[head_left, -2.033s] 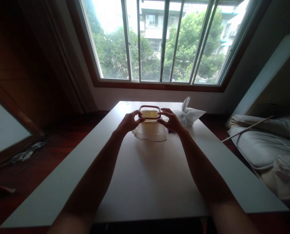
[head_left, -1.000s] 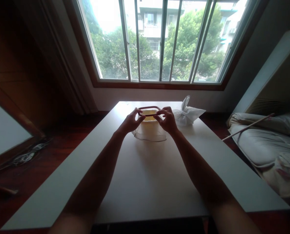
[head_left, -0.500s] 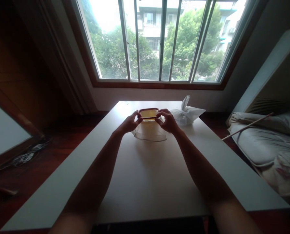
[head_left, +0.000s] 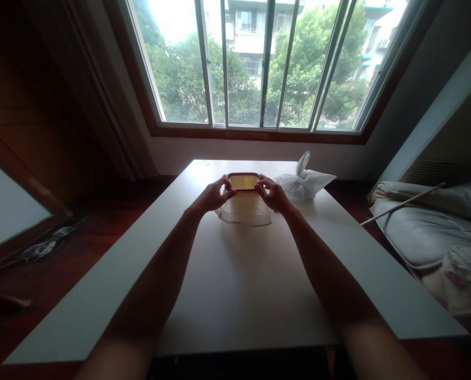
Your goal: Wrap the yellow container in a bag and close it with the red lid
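Between my two hands is a yellow see-through lid (head_left: 244, 182) with a dark red rim, shaped like a rounded rectangle. My left hand (head_left: 215, 195) pinches its left end, thumb at the near edge and fingers at the side. At the right end, my right hand (head_left: 273, 194) grips the rim the same way. Directly below and in front of the lid, a clear see-through container (head_left: 245, 216) rests on the white table (head_left: 247, 285). Whether the lid touches the container cannot be made out.
A knotted white plastic bag (head_left: 303, 183) sits just right of my right hand. Beyond the table's far edge are a wall and a window (head_left: 251, 68). Rolled bedding (head_left: 425, 227) with a thin stick (head_left: 404, 205) lies to the right. Cables (head_left: 41, 248) lie on the floor at left.
The lid's yellow face has turned a little more towards me, and its rim looks fuller. Both hands keep their hold, with small finger shifts. The whole view has shifted slightly.
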### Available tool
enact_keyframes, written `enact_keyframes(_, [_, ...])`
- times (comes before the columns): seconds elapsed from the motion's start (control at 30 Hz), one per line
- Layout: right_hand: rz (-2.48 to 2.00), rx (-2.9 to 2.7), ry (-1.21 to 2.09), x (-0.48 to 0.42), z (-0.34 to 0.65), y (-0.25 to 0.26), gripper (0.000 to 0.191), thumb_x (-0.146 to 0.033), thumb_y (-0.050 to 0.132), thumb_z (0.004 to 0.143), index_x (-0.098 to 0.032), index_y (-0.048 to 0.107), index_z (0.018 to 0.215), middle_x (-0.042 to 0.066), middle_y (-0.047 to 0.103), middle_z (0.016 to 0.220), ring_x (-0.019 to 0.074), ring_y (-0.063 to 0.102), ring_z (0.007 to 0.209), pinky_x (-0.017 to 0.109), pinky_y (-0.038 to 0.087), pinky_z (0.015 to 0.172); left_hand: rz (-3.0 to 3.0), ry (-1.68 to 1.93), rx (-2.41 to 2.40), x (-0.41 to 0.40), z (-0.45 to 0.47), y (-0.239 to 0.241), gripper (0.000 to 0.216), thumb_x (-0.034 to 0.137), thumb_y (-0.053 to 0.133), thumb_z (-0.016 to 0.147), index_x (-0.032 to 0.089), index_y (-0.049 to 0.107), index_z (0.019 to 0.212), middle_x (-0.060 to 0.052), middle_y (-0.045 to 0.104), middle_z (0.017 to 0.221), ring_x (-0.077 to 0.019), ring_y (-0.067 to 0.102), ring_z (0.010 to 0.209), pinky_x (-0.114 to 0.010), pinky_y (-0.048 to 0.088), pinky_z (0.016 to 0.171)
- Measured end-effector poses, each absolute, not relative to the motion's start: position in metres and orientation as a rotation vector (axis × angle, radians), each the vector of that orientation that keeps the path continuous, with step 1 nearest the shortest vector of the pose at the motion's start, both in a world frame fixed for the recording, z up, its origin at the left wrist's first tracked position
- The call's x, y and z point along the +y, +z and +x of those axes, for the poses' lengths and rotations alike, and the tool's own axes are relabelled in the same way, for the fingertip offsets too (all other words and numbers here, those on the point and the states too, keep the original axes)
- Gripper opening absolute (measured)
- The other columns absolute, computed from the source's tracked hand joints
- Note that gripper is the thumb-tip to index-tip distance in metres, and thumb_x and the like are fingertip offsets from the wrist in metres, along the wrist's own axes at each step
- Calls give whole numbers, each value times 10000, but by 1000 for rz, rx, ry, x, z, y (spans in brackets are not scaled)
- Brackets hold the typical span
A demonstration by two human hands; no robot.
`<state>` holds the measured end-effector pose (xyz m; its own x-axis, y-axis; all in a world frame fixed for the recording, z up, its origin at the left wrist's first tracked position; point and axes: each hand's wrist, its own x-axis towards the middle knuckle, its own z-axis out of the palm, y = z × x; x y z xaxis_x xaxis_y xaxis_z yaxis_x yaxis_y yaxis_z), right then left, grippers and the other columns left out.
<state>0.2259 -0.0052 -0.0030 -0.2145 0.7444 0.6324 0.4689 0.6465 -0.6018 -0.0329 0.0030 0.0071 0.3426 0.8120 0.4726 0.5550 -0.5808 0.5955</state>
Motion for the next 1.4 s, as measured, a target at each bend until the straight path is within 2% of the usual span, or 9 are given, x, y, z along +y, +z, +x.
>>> enact_keyframes(0.1, [-979, -1859, 394, -2, 226, -6, 278, -459, 592, 939, -224, 715, 1024, 132, 575, 1446, 269, 440, 1434, 459, 406, 1132, 2283, 1116, 1210, 2, -32, 8, 383, 557, 685, 795, 215, 629, 957, -137, 683, 1231, -283, 660, 1095, -429, 484, 1018])
enact_keyframes(0.27, [-963, -1850, 415, 0, 228, -7, 291, -467, 599, 931, -214, 716, 1018, 134, 604, 1412, 276, 481, 1405, 467, 419, 1127, 2255, 1163, 1231, 4, -32, 6, 383, 534, 725, 756, 212, 649, 949, -100, 726, 1066, -272, 671, 1032, -412, 498, 987])
enact_keyframes(0.43, [-928, -1845, 418, 3, 229, -8, 302, -478, 621, 912, -200, 724, 974, 153, 599, 1409, 287, 491, 1397, 467, 499, 1050, 2270, 1159, 1208, 7, -32, 3, 353, 523, 699, 789, 218, 636, 954, -109, 715, 1129, -269, 671, 1052, -405, 510, 969])
enact_keyframes(0.67, [-933, -1849, 422, 5, 231, -8, 275, -456, 624, 913, -209, 730, 970, 149, 587, 1423, 281, 510, 1381, 475, 514, 1037, 2239, 1141, 1198, 6, -32, 5, 401, 577, 713, 765, 220, 660, 942, -110, 721, 1150, -283, 667, 1086, -403, 517, 971])
enact_keyframes(0.87, [-927, -1852, 437, 1, 232, -5, 271, -451, 630, 906, -204, 732, 953, 158, 594, 1415, 285, 504, 1386, 472, 522, 1026, 2130, 1183, 1232, 9, -31, 5, 441, 628, 607, 843, 207, 707, 930, -120, 713, 1233, -280, 672, 1124, -400, 496, 1013])
enact_keyframes(1.0, [-928, -1827, 474, 1, 232, -5, 270, -449, 642, 893, -204, 733, 962, 150, 596, 1416, 287, 518, 1374, 457, 539, 1006, 2037, 1207, 1213, 12, -30, 3, 466, 617, 688, 788, 182, 740, 945, -174, 652, 1342, -307, 662, 1176, -423, 490, 1028])
enact_keyframes(1.17, [-914, -1825, 472, 2, 231, -6, 267, -436, 641, 888, -202, 741, 964, 150, 603, 1407, 292, 511, 1379, 461, 518, 1037, 1928, 1265, 1156, 12, -29, 4, 481, 601, 768, 720, 169, 774, 932, -198, 651, 1330, -325, 585, 1299, -430, 448, 1084])
enact_keyframes(1.4, [-938, -1750, 561, -3, 227, -2, 235, -385, 657, 855, -188, 734, 957, 154, 580, 1431, 316, 512, 1375, 482, 532, 1013, 1758, 1311, 1143, 5, -26, 10, 509, 584, 859, 595, 166, 799, 880, -198, 626, 1368, -364, 589, 1279, -471, 450, 1073])
